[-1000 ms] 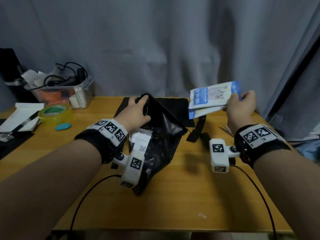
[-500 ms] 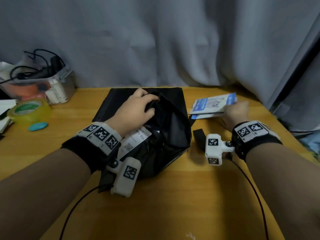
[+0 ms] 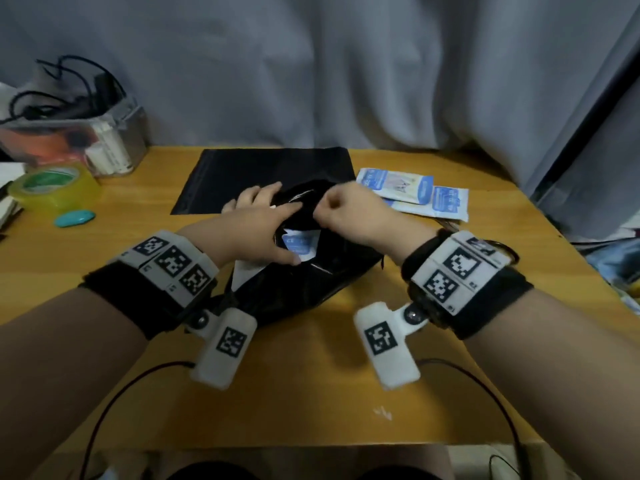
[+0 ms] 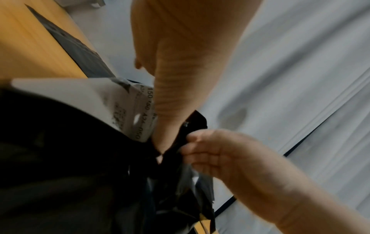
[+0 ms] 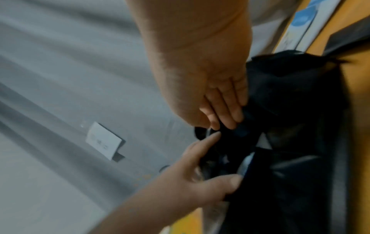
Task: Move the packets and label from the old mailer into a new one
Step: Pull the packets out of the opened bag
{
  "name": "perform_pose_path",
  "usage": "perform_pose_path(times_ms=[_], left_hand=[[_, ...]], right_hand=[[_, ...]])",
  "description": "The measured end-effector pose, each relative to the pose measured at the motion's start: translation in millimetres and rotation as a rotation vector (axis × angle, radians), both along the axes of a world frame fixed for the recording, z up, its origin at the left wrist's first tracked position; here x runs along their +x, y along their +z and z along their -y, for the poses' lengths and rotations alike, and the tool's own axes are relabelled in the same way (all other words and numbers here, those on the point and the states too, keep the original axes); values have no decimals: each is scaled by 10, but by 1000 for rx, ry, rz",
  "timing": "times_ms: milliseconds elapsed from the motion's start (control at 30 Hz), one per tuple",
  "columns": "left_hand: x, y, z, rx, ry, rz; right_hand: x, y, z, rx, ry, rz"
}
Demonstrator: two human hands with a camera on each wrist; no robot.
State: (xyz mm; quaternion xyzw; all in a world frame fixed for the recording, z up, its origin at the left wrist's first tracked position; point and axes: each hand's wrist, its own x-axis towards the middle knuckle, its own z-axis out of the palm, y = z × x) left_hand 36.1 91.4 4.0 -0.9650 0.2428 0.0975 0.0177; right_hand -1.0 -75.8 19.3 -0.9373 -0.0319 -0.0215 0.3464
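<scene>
The crumpled old black mailer [image 3: 322, 275] lies mid-table with its white label [image 3: 242, 277] facing left. My left hand [image 3: 266, 226] grips the left side of its mouth, thumb over the front. My right hand [image 3: 332, 207] pinches the right side of the mouth with curled fingers [image 5: 226, 107]. A blue and white packet [image 3: 300, 245] shows inside the opening between the hands. Two more packets [image 3: 414, 194] lie flat on the table to the right. The new black mailer [image 3: 263, 174] lies flat behind the hands. The label's print [image 4: 128, 110] shows in the left wrist view.
A yellow tape roll [image 3: 52, 188] and a small teal object [image 3: 74, 218] sit at the left. A clear box [image 3: 79, 140] of cables and bottles stands at the back left. Grey curtain hangs behind the wooden table [image 3: 311, 393].
My right hand has laid the packets on the table at the right, let go, and come back to pinch the old mailer's mouth. My left hand has kept hold of the mailer.
</scene>
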Motion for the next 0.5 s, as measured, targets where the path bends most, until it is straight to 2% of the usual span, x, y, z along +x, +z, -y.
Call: perform_pose_path(times_ms=[67,167,300,400,500], left_hand=[[-13,-42,-70,5,80,-120],[8,-133,-196,-100,179,-245],[-15,-243,-259,-299,195,-214],[-14,-294,-282,-441,179,-242],[7,-321,-318,-520,139,-265]], right_hand=[[-19,-173,-35,-158,-1,-70],[-29,-385,-141,-273,-91,-202],[-74,-478,-397,-429,-233,-266],[-83,-531,-468,-423,-279,-258],[-90,-553,-487,-305,-292,-221]])
